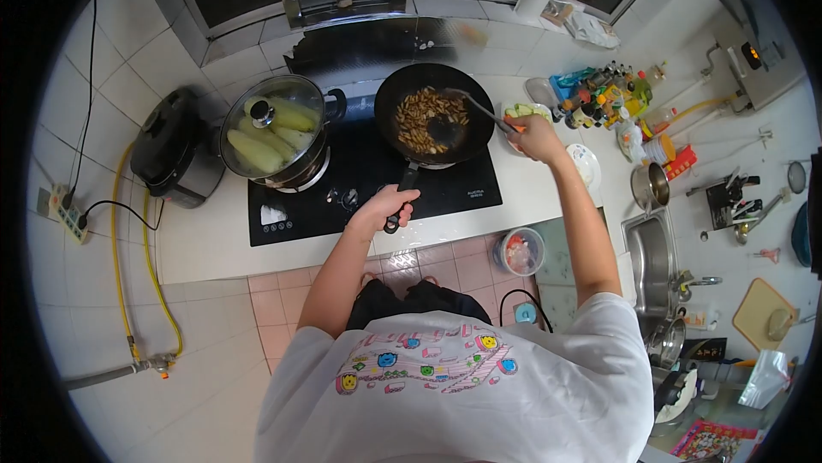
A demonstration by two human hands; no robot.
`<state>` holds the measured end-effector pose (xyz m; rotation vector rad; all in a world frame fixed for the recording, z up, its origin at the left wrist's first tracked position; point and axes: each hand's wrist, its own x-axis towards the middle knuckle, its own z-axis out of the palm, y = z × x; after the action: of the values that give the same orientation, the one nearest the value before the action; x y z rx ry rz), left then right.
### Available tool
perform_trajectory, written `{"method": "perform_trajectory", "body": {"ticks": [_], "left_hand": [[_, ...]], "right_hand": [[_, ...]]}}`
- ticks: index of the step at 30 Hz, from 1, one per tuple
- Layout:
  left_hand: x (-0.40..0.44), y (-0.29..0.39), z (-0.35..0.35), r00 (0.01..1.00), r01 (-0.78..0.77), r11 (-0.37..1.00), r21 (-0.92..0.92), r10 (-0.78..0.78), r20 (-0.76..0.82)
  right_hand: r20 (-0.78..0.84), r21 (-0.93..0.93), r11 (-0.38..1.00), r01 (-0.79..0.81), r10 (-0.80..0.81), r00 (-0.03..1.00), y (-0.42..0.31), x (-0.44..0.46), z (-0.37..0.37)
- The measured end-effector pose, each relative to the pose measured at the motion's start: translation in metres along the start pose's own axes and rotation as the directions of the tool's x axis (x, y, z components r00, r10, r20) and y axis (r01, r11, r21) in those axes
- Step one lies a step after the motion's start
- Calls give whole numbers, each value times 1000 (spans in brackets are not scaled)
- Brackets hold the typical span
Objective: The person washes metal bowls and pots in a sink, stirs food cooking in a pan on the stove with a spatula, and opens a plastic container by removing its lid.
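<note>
My left hand (386, 208) is closed round the handle of a black wok (396, 77) on the right burner. Browned, sliced food (421, 120) lies spread inside the wok; its exact kind I cannot make out. In my right hand (537, 138) is the handle of a spatula (485, 108), whose head reaches into the food at the wok's right side. Beside that hand, a plate of pale green slices (525, 111) sits on the counter, partly hidden by the hand. A white plate (583, 167) lies to the right of my wrist.
A glass-lidded pot (272, 126) with corn cobs stands on the left burner of the black cooktop (342, 197). A pressure cooker (177, 148) is further left. Bottles (604, 99) crowd the right corner, near a small pot (650, 185) and the sink (649, 262). A bin (520, 252) stands below.
</note>
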<state>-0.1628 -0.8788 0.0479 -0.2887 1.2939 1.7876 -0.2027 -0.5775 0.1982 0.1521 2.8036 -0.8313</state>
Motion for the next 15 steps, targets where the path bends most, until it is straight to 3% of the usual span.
{"method": "perform_trajectory", "body": {"ticks": [2, 4, 9, 11, 12, 14, 15], "left_hand": [[5, -6, -1, 999, -37, 998, -43, 38, 27], [6, -11, -3, 993, -81, 992, -93, 88, 77], [-29, -26, 22, 978, -201, 980, 3, 201, 61], [-28, -25, 25, 972, -228, 974, -12, 228, 51], [-17, -18, 31, 958, -286, 952, 107, 286, 22], [4, -4, 34, 973, -213, 971, -112, 221, 64], [2, -5, 38, 963, -248, 964, -95, 257, 86]], "right_hand": [[-131, -16, 985, 171, -172, 976, 16, 16, 33], [-98, -110, 974, 199, -210, 973, 11, 6, 52], [51, 83, 996, 19, -23, 998, 1, -78, 19], [-71, 99, 990, 97, -90, 993, 5, -74, 15], [-110, 107, 987, 117, -105, 988, 12, -80, 21], [-135, 223, 971, 91, -62, 989, 20, -69, 38], [-158, 224, 968, 109, -74, 985, 21, -71, 37]]}}
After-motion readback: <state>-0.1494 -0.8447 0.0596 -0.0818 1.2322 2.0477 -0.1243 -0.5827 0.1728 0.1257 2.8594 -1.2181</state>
